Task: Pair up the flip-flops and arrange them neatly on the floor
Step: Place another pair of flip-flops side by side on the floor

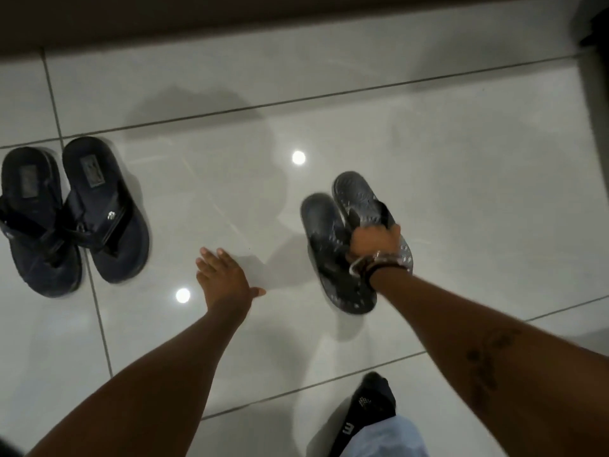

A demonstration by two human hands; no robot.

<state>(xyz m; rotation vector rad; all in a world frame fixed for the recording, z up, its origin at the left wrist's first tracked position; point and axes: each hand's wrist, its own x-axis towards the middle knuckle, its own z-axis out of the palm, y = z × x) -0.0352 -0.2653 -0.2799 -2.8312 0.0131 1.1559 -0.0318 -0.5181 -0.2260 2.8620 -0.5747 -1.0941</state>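
Dotted pair gripped at the straps, navy pair laid side by side at the left.

The right hand [375, 239] is curled around the straps of the dotted flip-flops [342, 239], which are held together above the tiled floor [461, 179]. The left hand [224, 275] is stretched out flat, fingers spread, holding nothing. The navy flip-flops [71, 216] are set touching near the left edge. Bare tile is left open between the pairs, bounded by the dark wall base [263, 18].

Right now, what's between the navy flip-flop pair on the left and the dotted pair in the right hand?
Only the left hand, open with fingers spread over bare white tile floor, lies between the navy pair and the dotted pair gripped by the right hand, per the head view.
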